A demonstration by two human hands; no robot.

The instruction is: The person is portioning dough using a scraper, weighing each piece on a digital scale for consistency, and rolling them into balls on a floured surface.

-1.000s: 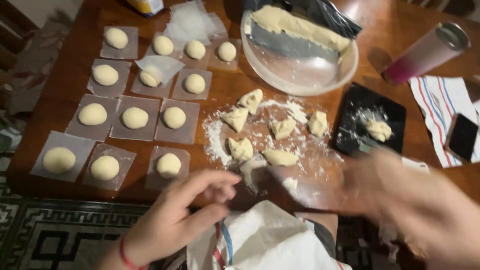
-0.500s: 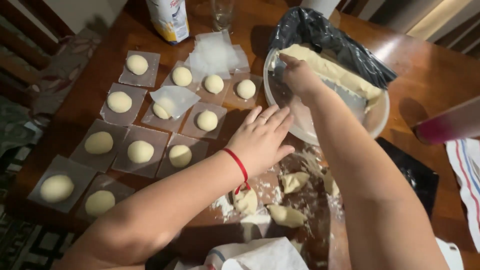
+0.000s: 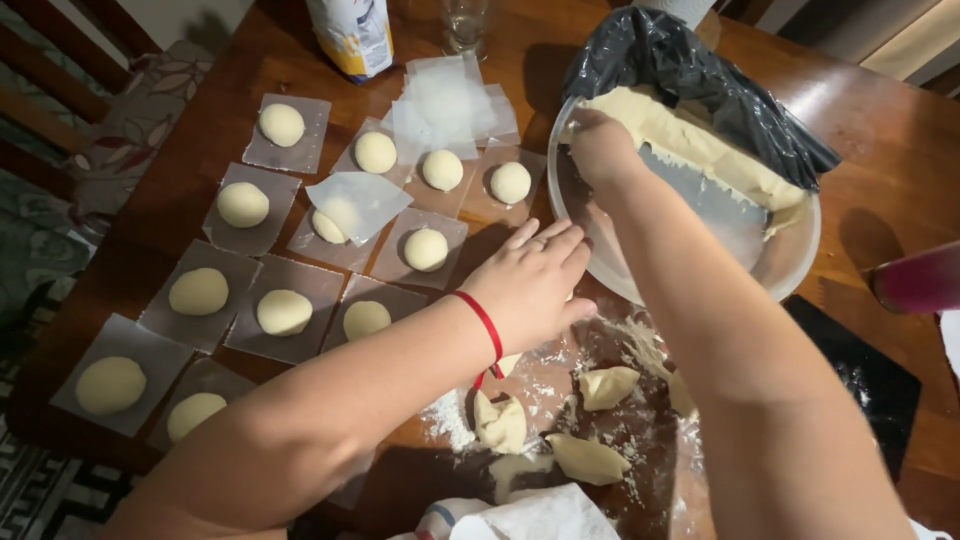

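1. change since the earlier views: the right hand [image 3: 603,150], which a second ago was low over the floured table edge, has reached up into the glass bowl [image 3: 800,250]; half a second ago it was already at the bowl rim, and it now sits deeper against the dough mass [image 3: 690,140]. judged from this, work has shifted from the cut pieces back to the bulk dough.
2. the left hand [image 3: 535,285] has moved from the near edge to rest by the bowl's near rim, where it stays flat.
3. right hand: fingers curled inward at the dough's left end, beside a metal scraper [image 3: 720,205] lying in the bowl; whether they actually grip dough cannot be told.
4. left hand: fingers spread and extended, palm down, holding nothing; a red wrist band [image 3: 483,322] shows.
5. dough mass: in the bowl, partly under a black plastic bag [image 3: 700,75].
6. cut dough pieces [image 3: 608,385] lie on the floured patch below the left hand.
7. rolled dough balls [image 3: 284,312] sit on paper squares [image 3: 445,100] at left.
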